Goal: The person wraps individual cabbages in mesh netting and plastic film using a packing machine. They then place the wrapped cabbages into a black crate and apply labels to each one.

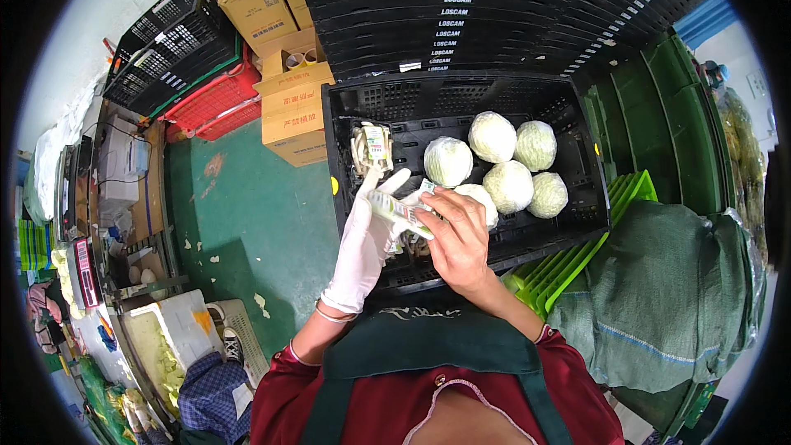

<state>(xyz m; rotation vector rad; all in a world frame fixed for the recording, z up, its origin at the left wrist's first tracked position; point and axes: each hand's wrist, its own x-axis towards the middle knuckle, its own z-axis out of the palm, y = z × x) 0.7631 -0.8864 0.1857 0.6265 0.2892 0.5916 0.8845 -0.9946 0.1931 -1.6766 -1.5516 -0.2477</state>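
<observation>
My left hand [364, 247], in a white glove, holds a strip of printed labels [398, 210] across its palm. The bare fingers of my right hand [457, 241] pinch the strip's other side, with a small label [427, 187] at the fingertips. Both hands are over a black plastic crate [593, 154]. Several round, pale green vegetables in foam netting, perhaps cabbages [508, 186], lie in its middle and right. A labelled pack of mushrooms [364, 151] rests at the upper left of the crate; more packs show partly beneath my hands.
Stacked black crates [457, 12] rise behind. Cardboard boxes [296, 111] and red baskets [213, 108] stand to the left, beyond green floor [247, 198]. Bright green plastic crates [556, 266] and green woven sacking [649, 290] are at the right. A sneaker [232, 345] shows at lower left.
</observation>
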